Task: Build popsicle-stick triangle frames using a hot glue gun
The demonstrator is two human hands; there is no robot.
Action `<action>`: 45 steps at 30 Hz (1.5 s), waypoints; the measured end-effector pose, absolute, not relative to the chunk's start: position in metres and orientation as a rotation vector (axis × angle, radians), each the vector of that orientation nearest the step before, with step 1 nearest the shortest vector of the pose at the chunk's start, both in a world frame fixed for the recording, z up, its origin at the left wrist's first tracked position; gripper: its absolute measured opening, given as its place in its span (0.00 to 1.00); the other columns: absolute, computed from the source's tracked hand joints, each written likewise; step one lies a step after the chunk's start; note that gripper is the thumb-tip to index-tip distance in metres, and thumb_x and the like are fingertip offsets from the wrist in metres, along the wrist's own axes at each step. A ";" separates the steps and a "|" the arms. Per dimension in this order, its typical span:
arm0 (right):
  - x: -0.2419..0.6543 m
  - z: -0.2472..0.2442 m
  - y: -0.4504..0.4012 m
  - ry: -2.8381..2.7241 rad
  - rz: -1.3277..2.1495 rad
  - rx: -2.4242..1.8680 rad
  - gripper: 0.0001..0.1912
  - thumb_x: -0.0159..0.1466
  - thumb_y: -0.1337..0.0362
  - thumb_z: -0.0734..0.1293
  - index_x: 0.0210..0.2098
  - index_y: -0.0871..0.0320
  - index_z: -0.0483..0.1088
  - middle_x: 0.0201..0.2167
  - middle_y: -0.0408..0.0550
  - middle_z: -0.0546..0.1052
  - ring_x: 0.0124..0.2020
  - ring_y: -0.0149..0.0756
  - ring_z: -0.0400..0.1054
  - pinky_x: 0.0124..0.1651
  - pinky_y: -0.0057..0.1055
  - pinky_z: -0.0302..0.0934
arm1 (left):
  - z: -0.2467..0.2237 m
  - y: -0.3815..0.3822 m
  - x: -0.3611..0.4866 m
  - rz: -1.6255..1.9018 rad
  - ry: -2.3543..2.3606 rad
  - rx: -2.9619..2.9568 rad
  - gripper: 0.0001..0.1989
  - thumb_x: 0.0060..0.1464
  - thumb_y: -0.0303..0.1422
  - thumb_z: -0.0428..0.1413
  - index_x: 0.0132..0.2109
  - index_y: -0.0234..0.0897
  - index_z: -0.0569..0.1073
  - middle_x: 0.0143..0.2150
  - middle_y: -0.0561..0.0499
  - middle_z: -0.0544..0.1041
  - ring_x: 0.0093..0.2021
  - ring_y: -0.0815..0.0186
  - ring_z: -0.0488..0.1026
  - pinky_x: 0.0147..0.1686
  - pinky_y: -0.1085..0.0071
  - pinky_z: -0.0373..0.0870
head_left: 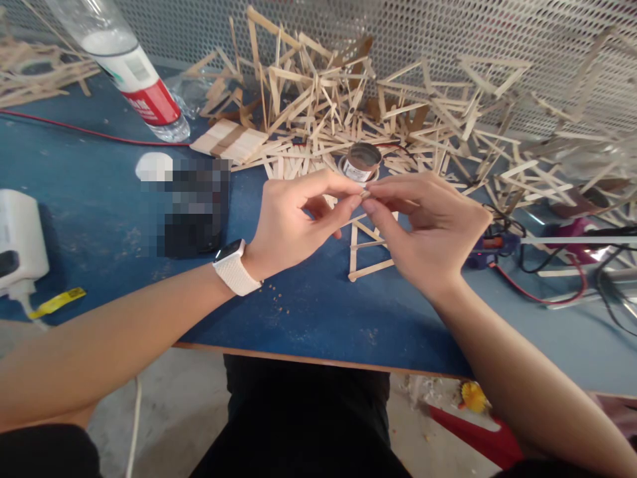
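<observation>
My left hand (298, 216), with a white-banded watch (237, 267) on the wrist, is closed in a pinch. My right hand (430, 226) pinches from the other side, and the fingertips of both nearly meet. Between them shows a tiny piece of wooden stick (365, 195), mostly hidden by the fingers. Below the hands a small frame of wooden craft sticks (374, 267) lies flat on the blue table (318, 318), partly covered by my right hand. Just beyond the fingertips stands a small round open container (362, 162).
Loose craft sticks and stick frames (318, 93) are heaped along the perforated metal panel (408, 33). A bundle of sticks (229, 141) and a water bottle (144, 86) are at back left. A white plug block (20, 242) sits far left; glue gun-like tools and cables (497, 245) lie right.
</observation>
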State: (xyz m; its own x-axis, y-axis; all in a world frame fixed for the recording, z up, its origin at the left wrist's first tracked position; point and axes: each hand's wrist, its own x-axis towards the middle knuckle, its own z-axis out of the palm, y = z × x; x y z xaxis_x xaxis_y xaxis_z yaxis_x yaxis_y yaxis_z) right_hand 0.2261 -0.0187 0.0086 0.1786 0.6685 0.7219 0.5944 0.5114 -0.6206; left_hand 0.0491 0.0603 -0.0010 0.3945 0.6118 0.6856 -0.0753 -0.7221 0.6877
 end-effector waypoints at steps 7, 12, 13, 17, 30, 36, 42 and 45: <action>0.226 0.008 -0.020 -1.491 0.098 -1.142 0.10 0.68 0.67 0.77 0.43 0.43 0.84 0.42 0.43 0.86 0.43 0.42 0.83 0.41 0.42 0.83 | -0.001 0.060 0.049 1.368 0.477 2.024 0.05 0.70 0.37 0.65 0.45 0.42 0.84 0.37 0.55 0.87 0.25 0.69 0.83 0.21 0.77 0.77; 0.226 0.008 -0.021 -1.487 0.108 -1.164 0.10 0.68 0.67 0.77 0.43 0.43 0.84 0.41 0.43 0.85 0.43 0.42 0.83 0.41 0.42 0.82 | -0.002 0.060 0.049 1.361 0.462 2.001 0.05 0.70 0.36 0.65 0.45 0.42 0.85 0.37 0.55 0.87 0.25 0.70 0.83 0.21 0.77 0.77; 0.226 0.008 -0.021 -1.487 0.107 -1.155 0.09 0.68 0.68 0.77 0.42 0.44 0.84 0.41 0.43 0.85 0.43 0.42 0.83 0.40 0.41 0.82 | -0.002 0.060 0.048 1.359 0.460 1.999 0.04 0.69 0.36 0.65 0.45 0.42 0.85 0.37 0.55 0.87 0.26 0.70 0.83 0.21 0.77 0.77; 0.226 0.008 -0.020 -1.500 0.091 -1.148 0.08 0.68 0.67 0.76 0.43 0.46 0.84 0.41 0.43 0.86 0.43 0.42 0.83 0.41 0.42 0.83 | -0.002 0.060 0.048 1.354 0.451 2.008 0.05 0.70 0.36 0.65 0.45 0.42 0.85 0.38 0.54 0.88 0.26 0.69 0.84 0.22 0.76 0.77; 0.227 0.008 -0.020 -1.505 0.086 -1.138 0.08 0.68 0.68 0.76 0.43 0.45 0.84 0.41 0.44 0.86 0.44 0.41 0.82 0.41 0.40 0.82 | -0.002 0.060 0.049 1.350 0.480 2.020 0.07 0.70 0.39 0.65 0.45 0.43 0.85 0.38 0.54 0.88 0.26 0.69 0.84 0.22 0.76 0.77; 0.229 0.009 -0.021 -1.527 0.099 -1.122 0.07 0.68 0.64 0.76 0.44 0.45 0.84 0.43 0.45 0.86 0.42 0.42 0.82 0.39 0.40 0.81 | -0.002 0.060 0.049 1.356 0.448 1.997 0.05 0.69 0.37 0.65 0.46 0.42 0.85 0.38 0.54 0.88 0.25 0.70 0.83 0.22 0.76 0.77; 0.227 0.009 -0.020 -1.507 0.083 -1.128 0.08 0.68 0.66 0.76 0.43 0.45 0.84 0.41 0.44 0.86 0.43 0.42 0.82 0.41 0.40 0.81 | -0.003 0.060 0.049 1.357 0.470 2.024 0.07 0.70 0.39 0.65 0.46 0.42 0.85 0.38 0.53 0.88 0.26 0.69 0.84 0.22 0.76 0.77; 0.227 0.008 -0.020 -1.504 0.107 -1.119 0.09 0.68 0.67 0.76 0.44 0.45 0.84 0.41 0.43 0.86 0.43 0.41 0.82 0.40 0.40 0.81 | -0.003 0.060 0.049 1.369 0.461 2.030 0.07 0.70 0.38 0.65 0.45 0.42 0.84 0.38 0.54 0.88 0.26 0.70 0.83 0.22 0.77 0.77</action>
